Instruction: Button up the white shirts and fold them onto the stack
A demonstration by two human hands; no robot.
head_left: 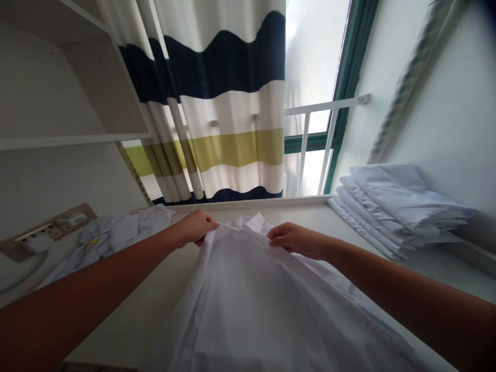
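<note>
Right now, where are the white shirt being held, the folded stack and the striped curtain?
white shirt (248,289), head view, on its flat back panel.
folded stack (399,206), head view, on the top piece.
striped curtain (232,147), head view, on the green band.

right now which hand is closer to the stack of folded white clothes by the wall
Right. The right hand grips the white shirt on the stack's side; the left hand grips it farther away.

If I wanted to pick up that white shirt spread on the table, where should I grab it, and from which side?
Probably at the shoulders, either side of the collar, reaching in from the near edge. The white shirt lies lengthwise away from the person, collar farthest. The left hand and right hand already pinch it there, a grip that likely lets the cloth hang evenly.
</note>
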